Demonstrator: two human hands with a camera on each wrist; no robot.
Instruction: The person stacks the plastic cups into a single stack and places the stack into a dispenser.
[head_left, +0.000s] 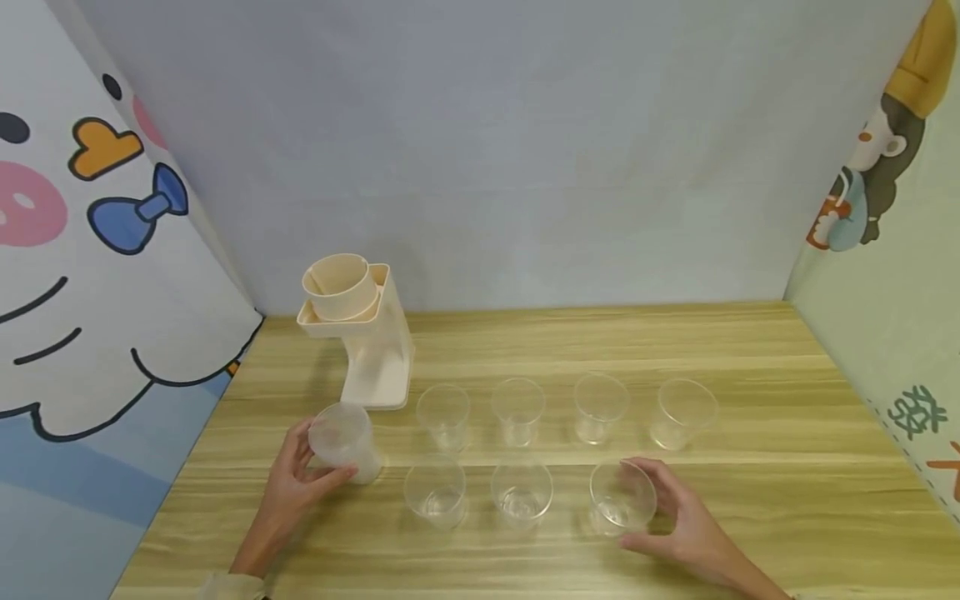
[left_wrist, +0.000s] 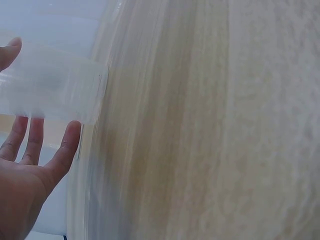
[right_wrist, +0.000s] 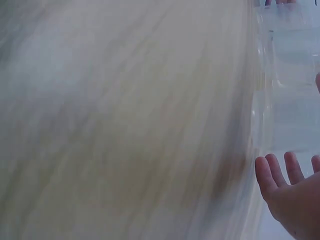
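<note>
On the left of the table, my left hand (head_left: 296,479) holds a cloudy plastic cup stack (head_left: 348,446), thumb on the near side and fingers on the far side. The left wrist view shows the fingertips (left_wrist: 72,130) against the cups' wall. Around a clear plastic cup (head_left: 622,504), at the right end of the front row, my right hand (head_left: 686,525) is spread with fingers and thumb apart. In the right wrist view its fingers (right_wrist: 267,177) are fairly straight, close beside that cup (right_wrist: 282,125); contact is hard to tell.
Two more clear cups, one left (head_left: 435,500) and one middle (head_left: 521,500), share the front row. Behind them stands a row of several clear cups (head_left: 517,408). A cream dispenser-like stand (head_left: 375,354) with a round top is at the back left. Printed cloth walls surround the wooden table (head_left: 780,375).
</note>
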